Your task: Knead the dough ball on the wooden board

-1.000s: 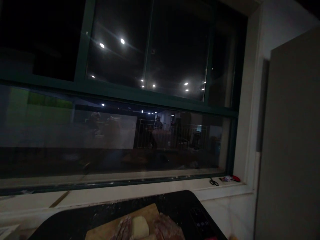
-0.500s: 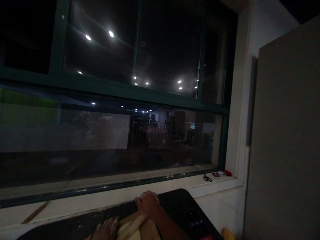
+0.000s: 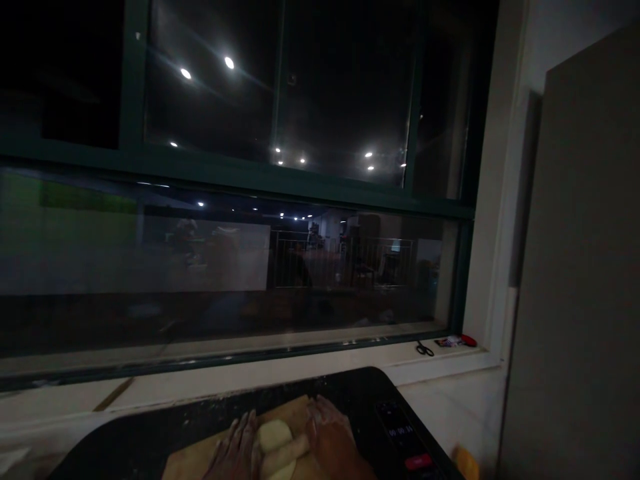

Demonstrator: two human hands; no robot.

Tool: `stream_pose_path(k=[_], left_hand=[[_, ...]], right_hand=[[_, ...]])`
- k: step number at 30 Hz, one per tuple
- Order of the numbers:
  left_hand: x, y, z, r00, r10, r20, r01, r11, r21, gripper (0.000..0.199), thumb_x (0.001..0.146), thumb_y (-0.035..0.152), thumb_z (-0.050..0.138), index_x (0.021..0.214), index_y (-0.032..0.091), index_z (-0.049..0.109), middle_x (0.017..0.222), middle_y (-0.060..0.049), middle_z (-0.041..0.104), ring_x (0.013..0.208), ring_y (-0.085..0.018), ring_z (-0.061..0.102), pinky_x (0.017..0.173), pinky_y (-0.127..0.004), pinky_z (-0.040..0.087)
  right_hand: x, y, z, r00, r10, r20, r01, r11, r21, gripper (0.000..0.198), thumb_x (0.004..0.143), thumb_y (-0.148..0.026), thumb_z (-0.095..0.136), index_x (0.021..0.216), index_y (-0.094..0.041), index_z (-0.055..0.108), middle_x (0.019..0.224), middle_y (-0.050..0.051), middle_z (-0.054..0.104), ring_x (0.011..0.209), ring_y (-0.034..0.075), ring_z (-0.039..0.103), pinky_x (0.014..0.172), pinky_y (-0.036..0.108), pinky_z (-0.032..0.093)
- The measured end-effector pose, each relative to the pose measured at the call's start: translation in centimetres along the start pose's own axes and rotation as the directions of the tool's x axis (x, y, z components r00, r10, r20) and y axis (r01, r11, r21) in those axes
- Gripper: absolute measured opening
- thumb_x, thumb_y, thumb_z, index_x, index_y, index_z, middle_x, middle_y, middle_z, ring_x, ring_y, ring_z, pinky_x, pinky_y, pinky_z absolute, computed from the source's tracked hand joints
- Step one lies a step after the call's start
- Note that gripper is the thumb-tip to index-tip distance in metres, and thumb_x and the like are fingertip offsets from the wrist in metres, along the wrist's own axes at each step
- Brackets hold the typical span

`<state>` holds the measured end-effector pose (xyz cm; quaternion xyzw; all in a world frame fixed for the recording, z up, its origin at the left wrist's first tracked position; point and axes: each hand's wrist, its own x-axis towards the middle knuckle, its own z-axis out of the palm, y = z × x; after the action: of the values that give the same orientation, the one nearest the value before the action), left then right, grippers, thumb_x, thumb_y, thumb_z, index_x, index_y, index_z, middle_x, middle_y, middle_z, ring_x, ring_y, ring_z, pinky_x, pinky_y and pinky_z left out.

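Observation:
A light wooden rolling pin [image 3: 284, 455] lies across a flattened round of pale dough [image 3: 274, 435] on a wooden board [image 3: 193, 459]. My left hand [image 3: 234, 448] rests on the pin's left end, its fingers stretched forward over the board. At the other end my right hand [image 3: 331, 430] lies palm down over the pin, fingers extended, not wrapped round it. Whitish powder shows on both hands. The ends of the pin are hidden under the palms, and the lower frame edge cuts off part of the dough.
The board sits on a black tabletop [image 3: 150, 437] dusted with pale specks. At its right lies a phone [image 3: 400, 430] showing a timer. Scissors [image 3: 425, 349] and a red-ended item [image 3: 467, 341] rest on the windowsill [image 3: 350, 360]. A grey panel [image 3: 580, 267] stands at the right; a yellow object [image 3: 466, 461] is below.
Both hands have shifted; my right hand has drawn back from the board's far side toward me. More of the dough shows. The view has turned slightly left and down.

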<state>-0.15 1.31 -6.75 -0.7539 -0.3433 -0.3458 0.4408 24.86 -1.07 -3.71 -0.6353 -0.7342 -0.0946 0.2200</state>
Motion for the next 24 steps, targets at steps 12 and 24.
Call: stream_pose_path(k=[12,24], left_hand=[[-1.4,0.4,-2.5,0.994,0.004,0.112,-0.003,1.000,-0.004,0.038,0.094,0.023,0.040,0.122,0.016,0.065,0.123,-0.009,0.069,0.111,-0.019,0.066,0.086,-0.026,0.058],[1.1,-1.6,-0.2,0.762,-0.325,0.561,0.428,0.902,-0.059,0.039,0.089,0.018,0.043,0.115,0.031,0.069,0.126,-0.004,0.068,0.113,-0.026,0.064,0.098,-0.051,0.049]], right_hand=[[-4.7,1.6,-0.1,0.796,-0.388,-0.464,0.357,0.921,-0.158,0.029,0.098,-0.037,0.046,0.114,-0.028,0.068,0.114,-0.002,0.073,0.109,0.018,0.067,0.093,0.026,0.053],[9.4,-1.8,-1.0,0.974,-0.214,0.076,0.222,0.967,-0.127,0.036,0.099,-0.035,0.039,0.096,-0.021,0.072,0.090,0.009,0.075,0.087,0.024,0.071,0.076,0.035,0.054]])
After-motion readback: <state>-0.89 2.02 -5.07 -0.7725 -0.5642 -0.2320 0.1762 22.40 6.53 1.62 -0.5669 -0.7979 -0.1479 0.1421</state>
